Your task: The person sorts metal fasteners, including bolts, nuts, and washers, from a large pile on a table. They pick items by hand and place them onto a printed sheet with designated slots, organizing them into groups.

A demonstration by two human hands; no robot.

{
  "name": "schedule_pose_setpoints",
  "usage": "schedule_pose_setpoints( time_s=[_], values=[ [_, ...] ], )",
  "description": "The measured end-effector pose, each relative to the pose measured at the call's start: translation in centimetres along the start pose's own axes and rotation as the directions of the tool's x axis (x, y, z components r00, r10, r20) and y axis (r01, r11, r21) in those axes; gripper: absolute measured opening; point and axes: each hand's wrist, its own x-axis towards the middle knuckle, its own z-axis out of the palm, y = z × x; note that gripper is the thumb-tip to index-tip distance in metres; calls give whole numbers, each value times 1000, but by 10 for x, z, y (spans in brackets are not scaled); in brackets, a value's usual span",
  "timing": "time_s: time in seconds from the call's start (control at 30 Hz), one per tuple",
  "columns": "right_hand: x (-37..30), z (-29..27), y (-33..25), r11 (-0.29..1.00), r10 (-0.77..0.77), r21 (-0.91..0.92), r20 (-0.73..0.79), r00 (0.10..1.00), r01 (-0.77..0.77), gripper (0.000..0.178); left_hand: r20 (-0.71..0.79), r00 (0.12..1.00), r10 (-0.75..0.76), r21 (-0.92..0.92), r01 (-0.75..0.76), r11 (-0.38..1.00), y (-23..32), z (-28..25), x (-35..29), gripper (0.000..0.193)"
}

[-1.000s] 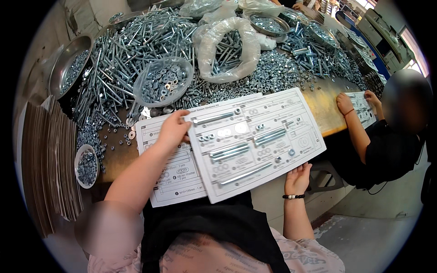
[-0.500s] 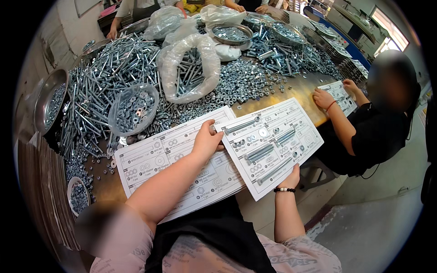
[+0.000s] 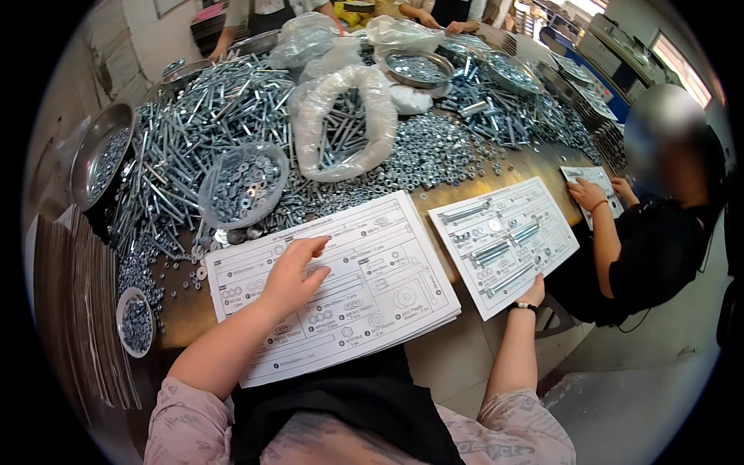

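Clamping loaded card [image 3: 538, 200] at its lower edge in right hand [image 3: 532, 293], with thumb over the face; cannot tell finger placement underneath. Held tilted, just right of card stack [image 3: 368, 271] and apart from it, near the front edge of table [image 3: 457, 191]. Bearing silvery bolts [image 3: 490, 253] on its printed face, plus small nuts and washers. With left hand [image 3: 294, 273], reaching over card stack, thumb and index finger well apart; cannot tell whether touching the top sheet. Beyond card stack, seeing bolt heap [image 3: 190, 143], clear plastic bowl [image 3: 207, 192] of washers, bolt-filled plastic bag [image 3: 308, 128], nut heap [image 3: 434, 147]. At far left, spotting steel bowl [image 3: 82, 174], small white bowl [image 3: 122, 319] and upright cardboard pile [image 3: 77, 310]. To the right, noting co-worker's hand [image 3: 590, 195] on another card [image 3: 577, 173].
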Motion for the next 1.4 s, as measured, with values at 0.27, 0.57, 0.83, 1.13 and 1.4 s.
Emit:
schedule_pose_setpoints(
  time_s=[0.27,0.57,0.83,1.13,1.4],
  values=[
    [19,-7,4,996,-65,-60,-5,998,64,49,180,980,83,489,-162,857,-35,-35,-31,53],
    [-82,109,13,528,-648,-592,182,740,608,30,273,961,32,552,-184,813,-46,-34,-37,60],
    [-144,274,168,194,293,-259,936,196,946,19,268,963,37,509,-174,843,-49,-34,-35,60],
    [-172,317,280,-309,543,-71,806,237,948,18,282,959,10,538,-167,826,-45,-38,-36,59],
    [-161,314,288,-286,527,-3,835,160,958,16,216,973,80,482,-177,858,-52,-35,-38,54]
  ],
)
